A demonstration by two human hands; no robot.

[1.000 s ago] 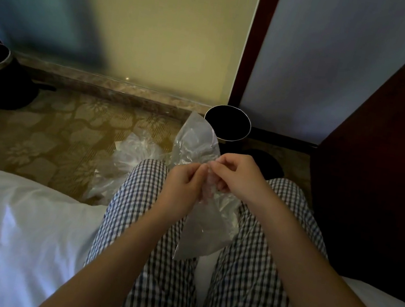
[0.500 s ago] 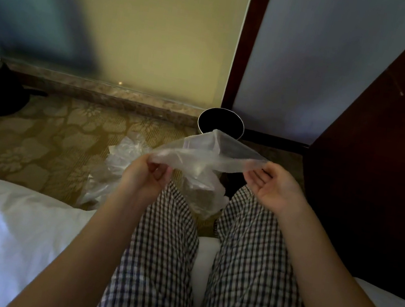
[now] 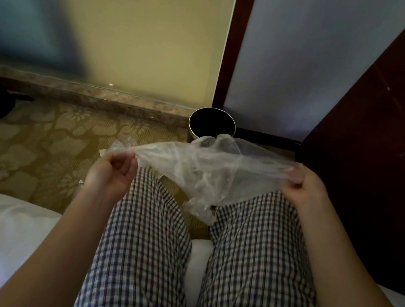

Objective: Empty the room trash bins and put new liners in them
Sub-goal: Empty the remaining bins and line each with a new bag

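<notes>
Clear liner (image 3: 210, 166) stretched between hands: left hand (image 3: 110, 173) and right hand (image 3: 306, 187) each pinching an end, above knees.

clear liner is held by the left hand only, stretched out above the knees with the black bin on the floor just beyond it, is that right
Not quite: the head view shows both hands holding it. The left hand pinches one end of the clear liner and the right hand grips the other. It is stretched out above the knees, with the black bin on the floor just beyond it.

L grip (image 3: 110, 173) & R grip (image 3: 307, 187) apart — both pinching.
</notes>
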